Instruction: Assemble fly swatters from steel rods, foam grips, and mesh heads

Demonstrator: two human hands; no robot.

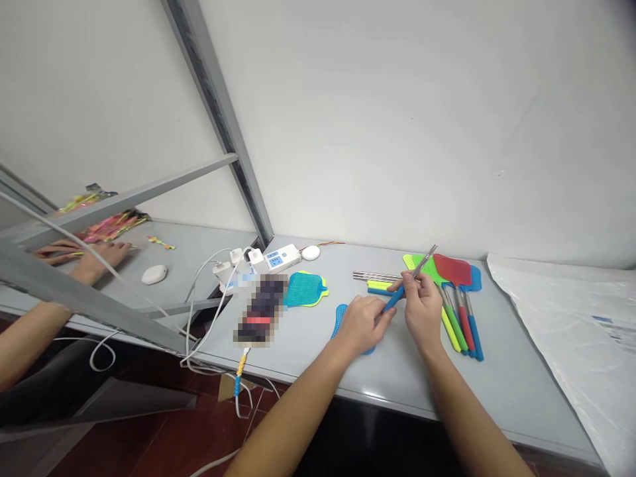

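Note:
My left hand (361,324) is closed round the lower end of a blue-handled metal rod (395,298), over a blue swatter head (340,320) lying on the grey table (308,344). My right hand (422,306) pinches the same rod higher up, where the blue grip meets the thin metal shaft (423,264) that points up and right. Finished fly swatters (460,298) in green, red and blue lie fanned just right of my right hand. Loose metal rods and handles (375,279) lie just behind my hands.
A stack of blue and yellow swatter heads (305,289) lies left of my hands, next to a blurred dark object (261,309), a power strip (273,260) with cables and a white puck (311,252). A plastic sheet (561,311) covers the table's right. Another person's hands (84,255) work at the left table.

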